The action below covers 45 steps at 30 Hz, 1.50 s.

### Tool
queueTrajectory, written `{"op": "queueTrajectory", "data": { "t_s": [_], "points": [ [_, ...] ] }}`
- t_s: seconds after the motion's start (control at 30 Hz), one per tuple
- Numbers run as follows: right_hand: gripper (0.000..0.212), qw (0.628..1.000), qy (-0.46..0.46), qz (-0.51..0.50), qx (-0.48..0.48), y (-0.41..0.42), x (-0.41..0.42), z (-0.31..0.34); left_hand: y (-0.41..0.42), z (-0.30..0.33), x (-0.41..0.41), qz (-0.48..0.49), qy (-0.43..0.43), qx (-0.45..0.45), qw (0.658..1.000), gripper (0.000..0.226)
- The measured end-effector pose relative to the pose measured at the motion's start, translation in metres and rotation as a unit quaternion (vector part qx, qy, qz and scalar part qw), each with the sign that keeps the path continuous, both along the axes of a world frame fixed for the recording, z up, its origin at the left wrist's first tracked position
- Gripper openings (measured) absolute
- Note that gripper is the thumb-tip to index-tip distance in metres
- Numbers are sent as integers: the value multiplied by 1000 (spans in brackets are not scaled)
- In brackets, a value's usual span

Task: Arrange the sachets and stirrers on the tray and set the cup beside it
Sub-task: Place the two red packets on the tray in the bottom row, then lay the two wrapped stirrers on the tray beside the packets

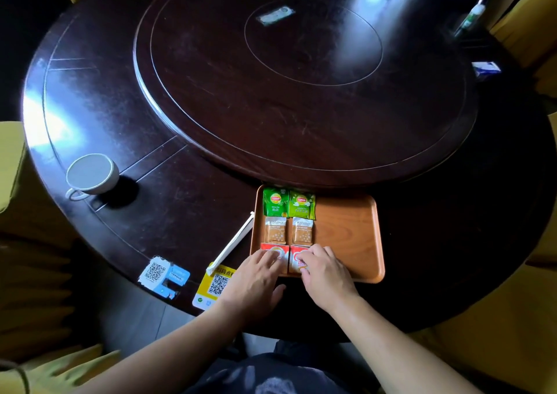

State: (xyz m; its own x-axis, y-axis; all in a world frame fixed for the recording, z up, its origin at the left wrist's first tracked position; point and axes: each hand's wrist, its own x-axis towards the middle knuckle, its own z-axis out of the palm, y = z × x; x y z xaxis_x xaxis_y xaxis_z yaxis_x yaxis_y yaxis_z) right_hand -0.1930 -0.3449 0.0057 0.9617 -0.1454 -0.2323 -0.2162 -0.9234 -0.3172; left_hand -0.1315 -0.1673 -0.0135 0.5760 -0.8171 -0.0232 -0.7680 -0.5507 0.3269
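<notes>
An orange-brown tray (349,234) lies at the table's near edge. On its left half sit two green tea sachets (288,203), two tan sachets (289,231) below them, and two red sachets (281,250) nearest me. My left hand (256,279) rests with flat fingers on the left red sachet. My right hand (324,273) presses fingertips on the right red sachet. White wrapped stirrers (232,244) lie on the table just left of the tray. A white cup (90,175) stands far to the left.
A dark round table (150,213) carries a raised turntable (301,77) behind the tray. Blue (164,274) and yellow (215,285) QR code stickers sit at the near edge. A bottle (473,14) and a small box (485,68) are at the far right.
</notes>
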Motion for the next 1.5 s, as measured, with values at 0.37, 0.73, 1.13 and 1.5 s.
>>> {"op": "queueTrajectory", "data": {
  "t_s": [0.37, 0.73, 1.13, 1.5],
  "points": [
    [25, 999, 20, 21, 40, 23, 46, 20, 38, 8, 54, 262, 56, 24, 963, 26],
    [20, 993, 97, 9, 68, 79, 101, 24, 45, 5, 72, 308, 171, 68, 933, 22],
    [25, 944, 200, -232, 121, 112, 123, 8, 42, 18, 72, 210, 109, 139, 962, 16],
    [10, 807, 211, -345, 431, 131, 134, 8, 76, 18, 82, 356, 208, 5, 911, 22]
  ]
}}
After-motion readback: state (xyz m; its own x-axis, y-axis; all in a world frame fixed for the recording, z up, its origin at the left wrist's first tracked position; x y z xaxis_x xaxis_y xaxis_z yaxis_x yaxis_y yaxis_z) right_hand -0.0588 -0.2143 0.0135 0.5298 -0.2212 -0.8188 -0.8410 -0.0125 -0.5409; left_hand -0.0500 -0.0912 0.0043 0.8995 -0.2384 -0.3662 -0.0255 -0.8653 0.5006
